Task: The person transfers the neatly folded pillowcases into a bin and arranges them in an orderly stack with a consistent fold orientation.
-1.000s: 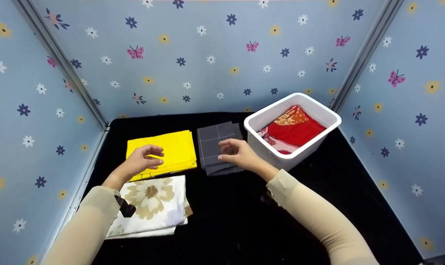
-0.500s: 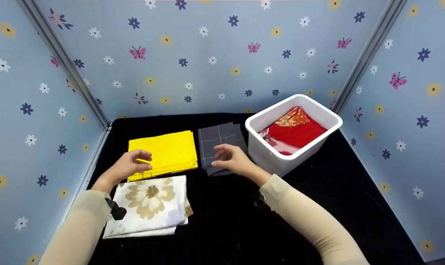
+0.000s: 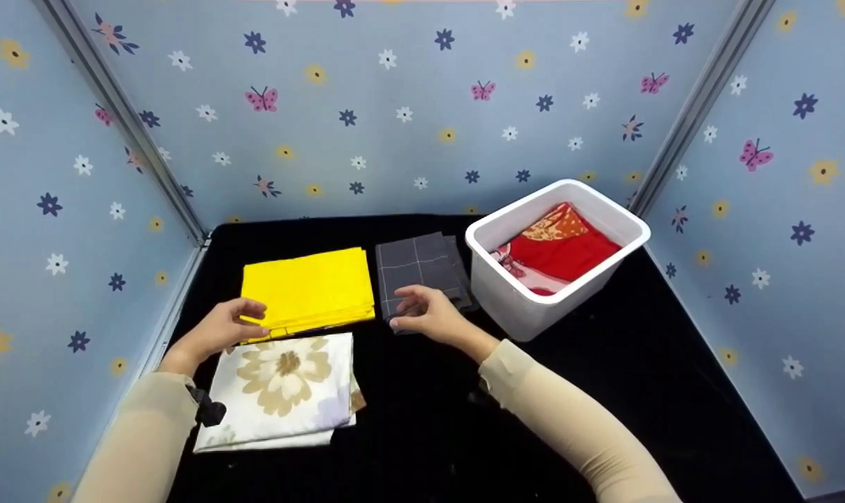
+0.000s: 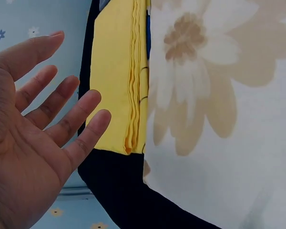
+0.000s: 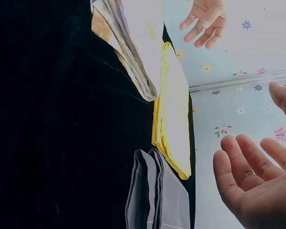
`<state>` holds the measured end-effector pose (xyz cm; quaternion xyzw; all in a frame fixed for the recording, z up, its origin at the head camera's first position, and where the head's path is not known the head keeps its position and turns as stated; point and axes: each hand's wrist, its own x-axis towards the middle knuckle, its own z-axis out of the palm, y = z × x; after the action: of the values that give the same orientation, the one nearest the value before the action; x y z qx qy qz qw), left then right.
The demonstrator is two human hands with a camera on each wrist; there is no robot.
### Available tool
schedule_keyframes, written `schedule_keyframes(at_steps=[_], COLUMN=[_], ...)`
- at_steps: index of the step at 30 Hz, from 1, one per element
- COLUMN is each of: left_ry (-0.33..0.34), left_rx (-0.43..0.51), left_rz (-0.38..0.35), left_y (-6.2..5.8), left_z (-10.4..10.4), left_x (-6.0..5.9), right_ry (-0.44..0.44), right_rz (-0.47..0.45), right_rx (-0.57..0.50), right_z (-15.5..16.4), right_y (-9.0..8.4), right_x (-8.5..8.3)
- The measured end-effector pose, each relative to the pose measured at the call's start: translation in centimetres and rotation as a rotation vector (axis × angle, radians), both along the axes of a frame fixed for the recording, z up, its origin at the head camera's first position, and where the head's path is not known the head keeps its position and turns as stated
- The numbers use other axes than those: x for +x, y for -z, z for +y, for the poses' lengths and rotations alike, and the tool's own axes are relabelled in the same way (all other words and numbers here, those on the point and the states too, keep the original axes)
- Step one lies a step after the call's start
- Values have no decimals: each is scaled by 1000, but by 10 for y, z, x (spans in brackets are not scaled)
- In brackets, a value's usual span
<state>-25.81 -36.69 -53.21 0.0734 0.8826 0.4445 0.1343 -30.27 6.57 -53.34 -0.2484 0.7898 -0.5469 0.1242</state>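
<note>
Nearest, low left on the black tabletop (image 3: 429,433): folded floral cloth (image 3: 282,391), white w/ a big beige flower, a few layers showing at its right edge. Beige sleeves (image 3: 569,426) run in from the bottom on both sides.

Just beyond, left hand (image 3: 219,328) hovers over the near-left corner of the folded yellow cloth (image 3: 310,286). Wrist view shows fingers (image 4: 66,119) spread and relaxed, palm empty, nothing pinched; cloth edge just beside the fingertips, not gripped. Yellow cloth lies flat directly behind the floral one, the two touching or nearly so.

Right hand (image 3: 429,318) is at the near edge of the folded grey checked cloth (image 3: 419,269), covering its front corner. Fingers (image 5: 238,162) loosely bent, apart, palm up in the wrist view, holding nothing. Can't tell if fingertips touch the fabric. Grey cloth sits betw. the yellow cloth and the bin, thin pale grid lines on it.

Further right: white plastic bin (image 3: 527,307), rectangular, upright, set at an angle, just beside the grey cloth. Inside: red patterned fabric (image 3: 562,248), crumpled, w/ orange and pink print patches, top lying below the rim.

Back: pale blue walls (image 3: 394,105) w/ flower and butterfly print, metal corner posts on both sides.
</note>
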Motion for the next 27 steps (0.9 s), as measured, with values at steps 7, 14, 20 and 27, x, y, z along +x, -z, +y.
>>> schedule_keyframes(at_steps=[7, 14, 20, 27], left_ry=[-12, -29, -63, -85], left_rx=[-22, -75, -100, -108], left_rz=[18, 24, 26, 6], left_y=[10, 19, 25, 32], left_z=[-10, -20, -28, -35], left_x=[7, 11, 14, 19], right_ry=[-4, -3, -11, -14], right_rz=[-10, -18, -44, -75], right_rx=[-14, 12, 5, -25], right_z=[-11, -23, -33, -42], right_y=[10, 18, 28, 41], right_x=[3, 8, 11, 15])
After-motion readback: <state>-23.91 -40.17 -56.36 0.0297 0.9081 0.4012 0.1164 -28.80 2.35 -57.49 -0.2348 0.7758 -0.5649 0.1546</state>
